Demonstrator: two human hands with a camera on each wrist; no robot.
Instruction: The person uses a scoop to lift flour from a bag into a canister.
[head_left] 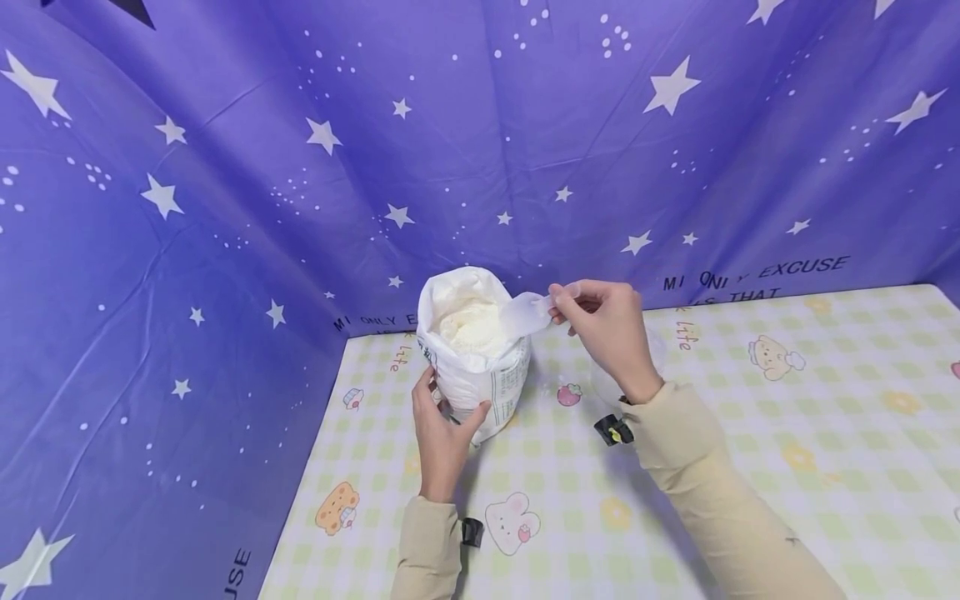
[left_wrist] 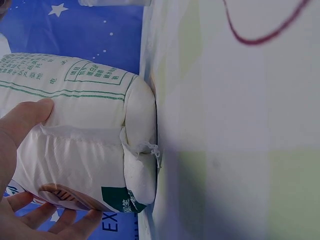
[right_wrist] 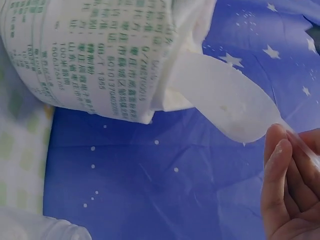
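A white flour bag (head_left: pixel 480 375) stands upright on the table with its top open and pale powder (head_left: pixel 474 327) inside. My left hand (head_left: pixel 446 433) grips the bag low on its near side. In the left wrist view the thumb (left_wrist: pixel 32 115) lies on one face and the fingers curl around the other. My right hand (head_left: pixel 609 329) pinches the handle of a translucent plastic scoop (head_left: pixel 525 314) between thumb and fingers. The scoop's tip overlaps the bag's right rim, and a little powder clings to its bowl (right_wrist: pixel 232 102).
Behind the right wrist stands a clear plastic container (head_left: pixel 656 350), whose threaded neck (right_wrist: pixel 75 231) shows in the right wrist view. A checked tablecloth (head_left: pixel 555 467) with cartoon prints covers the table. A blue star-patterned curtain (head_left: pixel 465 150) hangs close behind the bag and along the left.
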